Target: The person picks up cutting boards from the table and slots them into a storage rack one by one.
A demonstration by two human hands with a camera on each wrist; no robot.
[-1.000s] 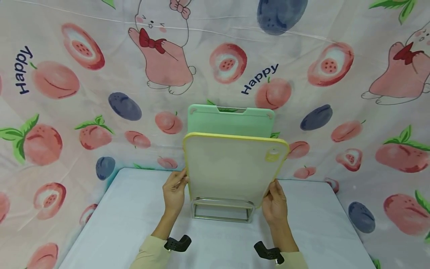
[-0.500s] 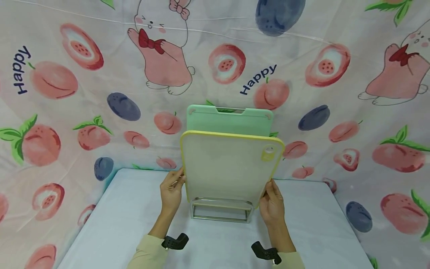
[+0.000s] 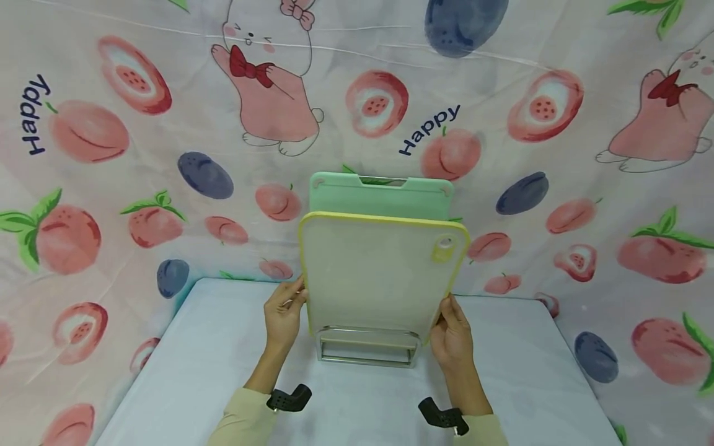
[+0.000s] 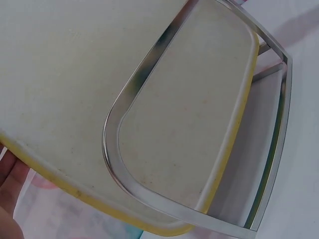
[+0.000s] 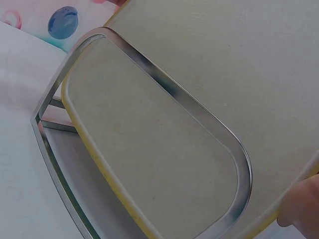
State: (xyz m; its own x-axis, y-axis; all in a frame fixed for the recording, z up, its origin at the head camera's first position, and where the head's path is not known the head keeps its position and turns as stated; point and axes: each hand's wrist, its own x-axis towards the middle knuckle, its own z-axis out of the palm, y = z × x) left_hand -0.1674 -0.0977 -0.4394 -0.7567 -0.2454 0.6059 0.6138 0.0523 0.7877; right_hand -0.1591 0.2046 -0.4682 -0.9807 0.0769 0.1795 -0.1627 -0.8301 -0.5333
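A yellow-rimmed white cutting board (image 3: 379, 272) stands upright in a steel rack (image 3: 368, 348) on the table. My left hand (image 3: 286, 313) grips its left edge and my right hand (image 3: 450, 331) grips its lower right edge. Behind it a mint green cutting board (image 3: 382, 197) stands in the same rack. In the left wrist view the yellow-rimmed board (image 4: 75, 74) sits behind a curved bar of the steel rack (image 4: 134, 94), with a bit of my left hand (image 4: 10, 177) at the corner. In the right wrist view the same board (image 5: 214, 74) sits behind the rack's loop (image 5: 174, 92); my right hand's fingers (image 5: 301, 209) hold its edge.
The rack stands near the back of a pale blue table (image 3: 223, 359). A printed cloth with peaches, plums and rabbits (image 3: 139, 124) hangs close behind and on both sides. Black wrist camera mounts (image 3: 287, 399) show at both sleeves.
The yellow-rimmed board has shifted a little left and straightened in the rack, both hands still on its edges.
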